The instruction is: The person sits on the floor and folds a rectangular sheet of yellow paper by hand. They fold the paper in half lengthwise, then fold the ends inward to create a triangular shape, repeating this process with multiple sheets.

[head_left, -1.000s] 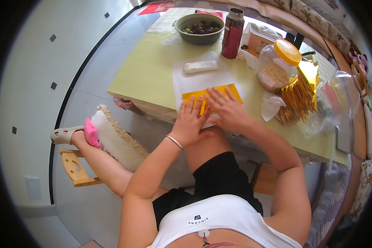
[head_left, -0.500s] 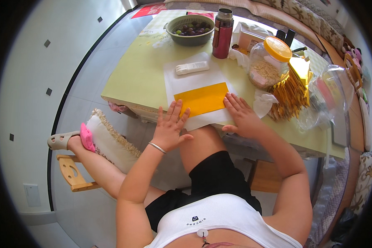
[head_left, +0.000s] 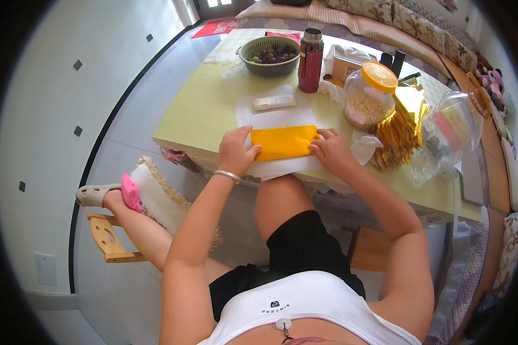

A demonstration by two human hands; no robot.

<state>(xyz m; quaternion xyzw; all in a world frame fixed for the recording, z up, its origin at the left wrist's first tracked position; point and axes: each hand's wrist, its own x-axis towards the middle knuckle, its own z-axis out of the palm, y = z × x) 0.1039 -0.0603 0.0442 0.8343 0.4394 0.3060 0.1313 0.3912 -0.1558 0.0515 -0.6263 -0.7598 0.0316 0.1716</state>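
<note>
Left hand [head_left: 237, 152]: gripping gold sheet [head_left: 285, 142] by its left end
Right hand [head_left: 332, 150]: gripping its right end
Tube [head_left: 274, 102]: beyond sheet
Jar [head_left: 367, 109]: beyond sheet, rightward

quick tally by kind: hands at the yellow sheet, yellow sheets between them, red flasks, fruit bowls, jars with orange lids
Hands: 2 (left hand, right hand)
Yellow sheet: 1 visible
Red flask: 1
Fruit bowl: 1
Orange-lidded jar: 1
Total: 6
</note>
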